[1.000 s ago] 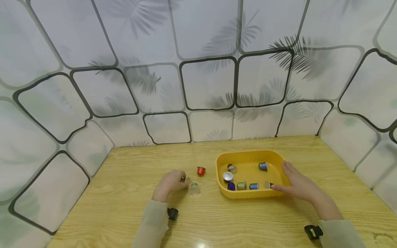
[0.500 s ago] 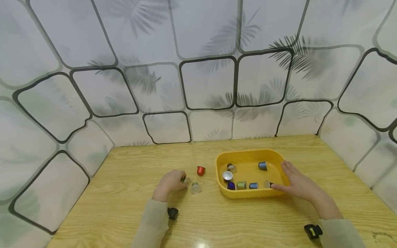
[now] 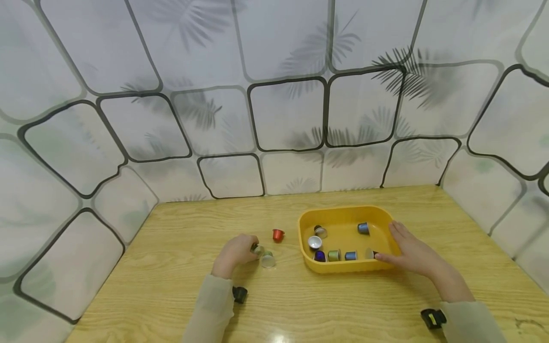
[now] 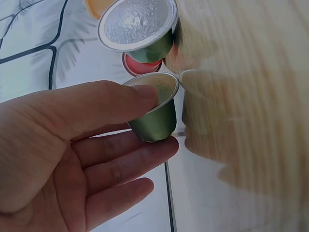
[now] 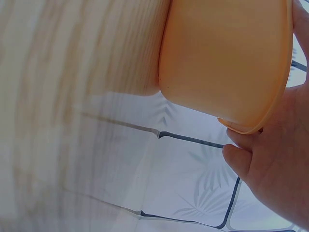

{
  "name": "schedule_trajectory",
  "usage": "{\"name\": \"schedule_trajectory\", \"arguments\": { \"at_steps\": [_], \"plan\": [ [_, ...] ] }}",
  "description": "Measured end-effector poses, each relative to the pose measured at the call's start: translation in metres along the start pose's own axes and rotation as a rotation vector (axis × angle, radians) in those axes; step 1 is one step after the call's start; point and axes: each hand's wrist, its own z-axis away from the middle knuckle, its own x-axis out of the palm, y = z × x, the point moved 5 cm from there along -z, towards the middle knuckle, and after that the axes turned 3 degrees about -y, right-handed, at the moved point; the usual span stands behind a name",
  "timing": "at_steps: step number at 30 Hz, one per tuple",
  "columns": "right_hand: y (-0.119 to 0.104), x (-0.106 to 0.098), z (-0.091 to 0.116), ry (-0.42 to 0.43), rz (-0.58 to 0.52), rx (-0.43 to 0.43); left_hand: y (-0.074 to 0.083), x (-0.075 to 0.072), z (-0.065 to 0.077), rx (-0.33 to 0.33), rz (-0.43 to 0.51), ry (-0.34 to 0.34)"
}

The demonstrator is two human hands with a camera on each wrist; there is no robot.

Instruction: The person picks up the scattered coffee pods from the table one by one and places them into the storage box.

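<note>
My left hand (image 3: 237, 255) pinches a green coffee capsule (image 4: 157, 121) between thumb and fingers, low over the wooden table. A second green capsule (image 4: 152, 50) with a silver foil lid sits close beside it, and a red capsule (image 3: 278, 235) lies a little farther back. My right hand (image 3: 417, 255) rests spread on the right end of a yellow tray (image 3: 343, 267). Its thumb reaches over the rim while other fingertips (image 5: 236, 159) show beside the outer edge. Inside the tray lie several capsules, among them a blue one (image 3: 363, 228) and a dark purple one (image 3: 320, 256).
The light wood table (image 3: 266, 305) runs back to a patterned cloth wall (image 3: 287, 114), with more cloth on both sides. A silver-lidded capsule (image 3: 315, 243) lies against the tray's left wall.
The loose green capsule next to my left hand has shifted slightly. My left hand keeps its pinch almost in place, and the right hand and tray stay put.
</note>
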Motion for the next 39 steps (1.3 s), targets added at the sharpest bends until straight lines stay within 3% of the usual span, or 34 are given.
{"name": "schedule_trajectory", "arguments": {
  "at_steps": [16,30,39],
  "plan": [
    [0.0,0.0,0.0,-0.009,-0.01,0.01,-0.003,-0.003,0.0,-0.033,0.026,0.015],
    [0.003,0.001,-0.002,-0.003,-0.017,0.002,0.001,-0.01,0.001,0.014,-0.037,0.071],
    [0.002,0.001,-0.002,-0.003,-0.014,0.001,0.001,-0.012,0.002,0.006,-0.033,0.076]
  ]
}}
